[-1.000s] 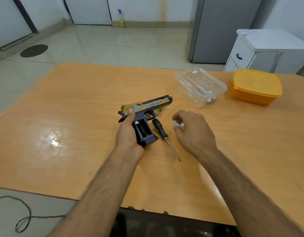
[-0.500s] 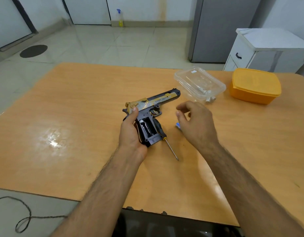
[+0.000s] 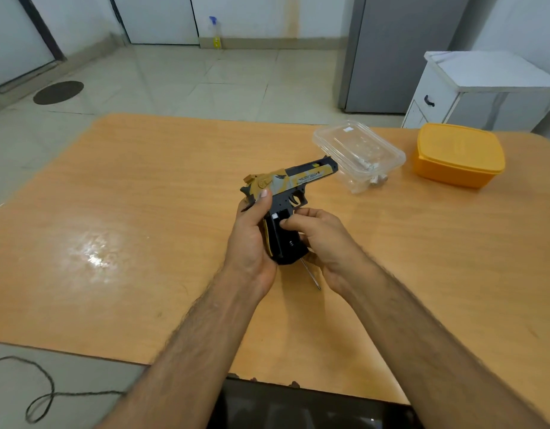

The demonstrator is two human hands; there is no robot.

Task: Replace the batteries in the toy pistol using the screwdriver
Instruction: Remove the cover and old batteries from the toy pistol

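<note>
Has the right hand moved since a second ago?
Yes. The right hand has come left, away from the clear container, onto the grip of the toy pistol held by the left hand.

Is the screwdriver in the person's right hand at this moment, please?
No: the screwdriver lies on the table, while the right hand touches the toy pistol.

A clear plastic container (image 3: 359, 154) sits beside an orange lidded box (image 3: 459, 154) on the wooden table (image 3: 143, 212).
</note>
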